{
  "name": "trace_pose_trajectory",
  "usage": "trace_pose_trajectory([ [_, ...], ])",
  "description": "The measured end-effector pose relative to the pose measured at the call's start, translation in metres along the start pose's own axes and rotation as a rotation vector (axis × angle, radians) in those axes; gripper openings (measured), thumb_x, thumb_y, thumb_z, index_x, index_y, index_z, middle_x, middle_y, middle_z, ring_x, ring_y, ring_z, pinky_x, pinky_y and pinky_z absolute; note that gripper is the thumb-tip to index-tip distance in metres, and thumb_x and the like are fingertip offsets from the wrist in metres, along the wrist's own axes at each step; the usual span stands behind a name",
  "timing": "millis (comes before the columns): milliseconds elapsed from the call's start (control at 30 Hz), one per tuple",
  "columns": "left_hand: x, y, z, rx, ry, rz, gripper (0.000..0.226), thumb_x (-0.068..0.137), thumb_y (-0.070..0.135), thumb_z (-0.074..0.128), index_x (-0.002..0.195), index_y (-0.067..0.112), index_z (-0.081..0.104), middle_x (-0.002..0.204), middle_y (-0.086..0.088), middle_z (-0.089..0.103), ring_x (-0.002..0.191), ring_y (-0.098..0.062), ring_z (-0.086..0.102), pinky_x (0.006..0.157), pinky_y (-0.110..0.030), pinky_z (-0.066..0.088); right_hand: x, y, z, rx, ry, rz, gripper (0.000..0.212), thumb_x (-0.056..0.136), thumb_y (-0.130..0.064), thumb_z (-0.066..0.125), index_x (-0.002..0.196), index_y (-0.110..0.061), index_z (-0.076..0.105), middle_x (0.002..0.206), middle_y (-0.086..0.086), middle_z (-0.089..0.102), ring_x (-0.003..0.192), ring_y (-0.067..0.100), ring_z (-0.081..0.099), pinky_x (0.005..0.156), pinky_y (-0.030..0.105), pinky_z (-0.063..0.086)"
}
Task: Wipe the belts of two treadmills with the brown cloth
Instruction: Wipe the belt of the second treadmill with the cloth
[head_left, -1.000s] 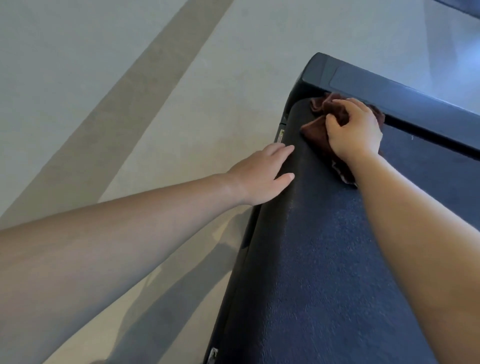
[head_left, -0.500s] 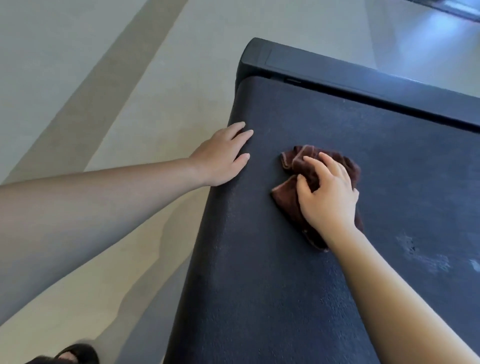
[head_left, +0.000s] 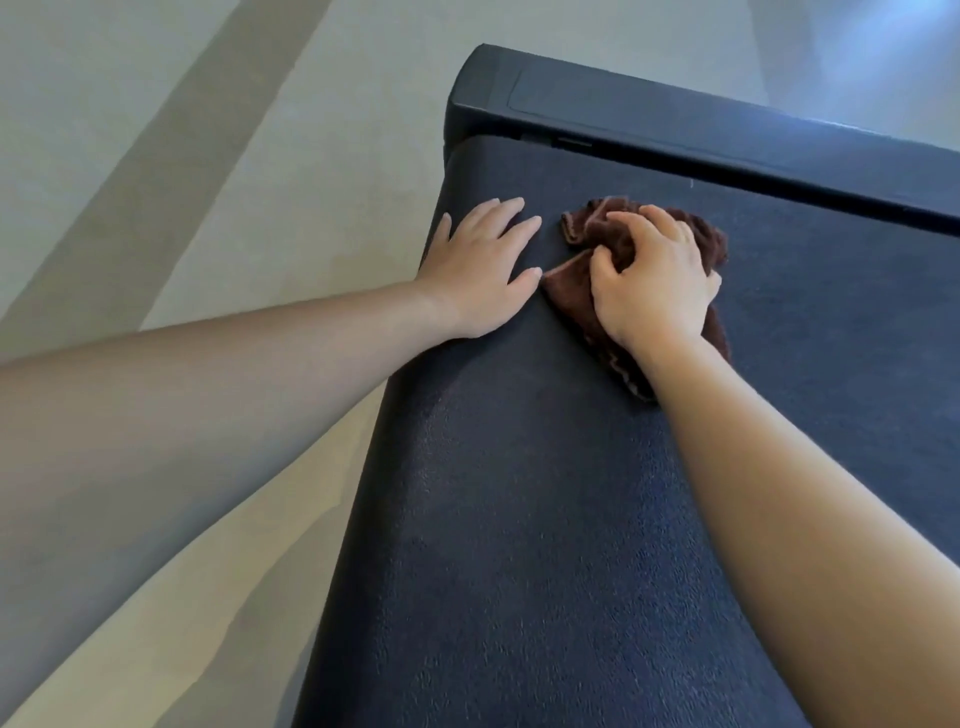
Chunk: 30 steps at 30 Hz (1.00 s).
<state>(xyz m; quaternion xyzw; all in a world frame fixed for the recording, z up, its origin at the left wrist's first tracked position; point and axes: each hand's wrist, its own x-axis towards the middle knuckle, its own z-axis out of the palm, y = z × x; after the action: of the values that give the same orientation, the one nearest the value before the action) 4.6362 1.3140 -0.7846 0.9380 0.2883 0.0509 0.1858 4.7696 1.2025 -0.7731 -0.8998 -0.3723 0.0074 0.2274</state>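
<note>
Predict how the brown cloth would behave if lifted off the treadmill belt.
Probably floppy: the brown cloth lies bunched in folds under the right hand. Likely light, since one hand crumples it, and it may drag on the textured belt.

Probably a gym: treadmill belt (head_left: 519, 519), pale floor (head_left: 156, 130).

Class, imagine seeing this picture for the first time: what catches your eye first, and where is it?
First, the brown cloth, bunched under the right hand that grips it near the far end of the dark treadmill belt. Beside it, the left hand lies flat by the belt's left edge. Beyond them runs a black end cover, with pale floor to the left.
</note>
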Motion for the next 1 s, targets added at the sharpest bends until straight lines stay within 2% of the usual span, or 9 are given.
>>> trace_pose_trajectory([
  [500, 0.045, -0.003, 0.005, 0.066, 0.072, 0.029, 0.052, 0.095, 0.038, 0.038, 0.145, 0.029, 0.03, 0.155, 0.007, 0.021, 0.144, -0.013, 0.011, 0.115, -0.049, 0.005, 0.08, 0.003, 0.009, -0.027, -0.028, 0.024, 0.042, 0.09, -0.04, 0.046, 0.131, -0.033, 0.051, 0.146, -0.006, 0.039, 0.136, 0.017, 0.028, 0.105, 0.058, 0.022],
  [633, 0.047, -0.003, 0.004, 0.062, 0.061, 0.022, 0.051, 0.095, 0.037, 0.038, 0.144, 0.029, 0.03, 0.155, 0.007, 0.021, 0.144, -0.012, 0.011, 0.115, -0.05, 0.005, 0.076, 0.003, 0.004, -0.023, -0.066, 0.023, 0.044, 0.09, -0.041, 0.047, 0.133, -0.033, 0.048, 0.148, -0.004, 0.037, 0.138, 0.019, 0.026, 0.105, 0.057, 0.023],
  [800, 0.048, -0.004, 0.003, 0.06, 0.064, 0.042, 0.051, 0.094, 0.036, 0.037, 0.144, 0.027, 0.031, 0.155, 0.005, 0.021, 0.143, -0.013, 0.012, 0.114, -0.052, 0.005, 0.03, 0.004, -0.009, 0.002, -0.041, 0.094, 0.041, 0.088, -0.038, 0.05, 0.129, -0.035, 0.051, 0.147, -0.007, 0.038, 0.136, 0.017, 0.027, 0.101, 0.055, 0.027],
  [1000, 0.049, -0.003, 0.003, 0.037, 0.053, 0.061, 0.052, 0.094, 0.037, 0.035, 0.144, 0.024, 0.031, 0.155, 0.001, 0.02, 0.144, -0.016, 0.011, 0.114, -0.053, 0.004, -0.104, -0.019, -0.028, 0.062, -0.014, 0.204, 0.038, 0.086, -0.037, 0.055, 0.124, -0.037, 0.056, 0.143, -0.01, 0.043, 0.135, 0.015, 0.029, 0.099, 0.058, 0.031],
])
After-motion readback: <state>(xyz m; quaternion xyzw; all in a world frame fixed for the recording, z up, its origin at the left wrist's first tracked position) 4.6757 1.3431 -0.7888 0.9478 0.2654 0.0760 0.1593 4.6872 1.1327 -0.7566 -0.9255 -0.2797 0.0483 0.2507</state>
